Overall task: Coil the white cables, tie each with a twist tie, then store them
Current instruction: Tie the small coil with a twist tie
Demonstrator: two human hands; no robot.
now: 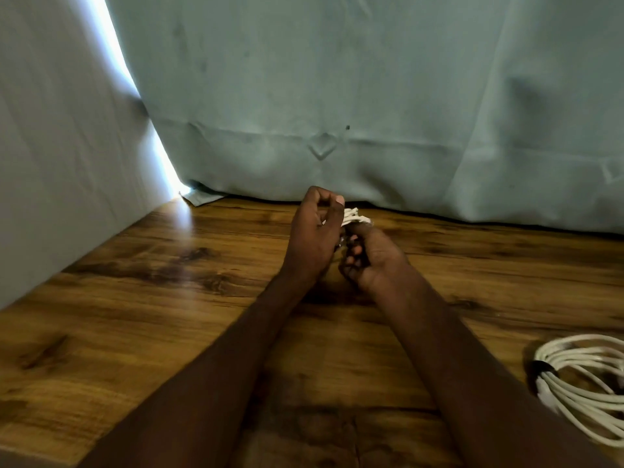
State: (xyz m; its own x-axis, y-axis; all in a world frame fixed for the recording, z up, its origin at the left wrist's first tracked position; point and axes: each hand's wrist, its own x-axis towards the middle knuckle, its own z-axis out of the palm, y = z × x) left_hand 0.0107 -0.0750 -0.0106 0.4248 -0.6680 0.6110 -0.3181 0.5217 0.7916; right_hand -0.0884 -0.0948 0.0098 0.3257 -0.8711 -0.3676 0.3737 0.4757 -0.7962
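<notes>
A: Two hands together, mid-table. Right hand (373,256) curls round a white coil (354,217); its loops show just past the thumb.

B: Left hand (314,238)?

A: Fingers pinched against the coil. Tie, if any, too small to tell.

B: Risk?

A: Loops may spring loose if the right grip eases before the twist holds.

B: Outward?

A: Tied coil (584,386) near right on table (135,332); curtain (371,96) far.

Brown wood-grain tabletop (135,315) under the hands: smooth, semi-glossy, reflects window light. Pale blue-green cloth curtain (371,96) beyond the hands: matt, creased. Coiled white plastic-sheathed cable (580,390) right of right forearm: smooth, slight sheen.
</notes>
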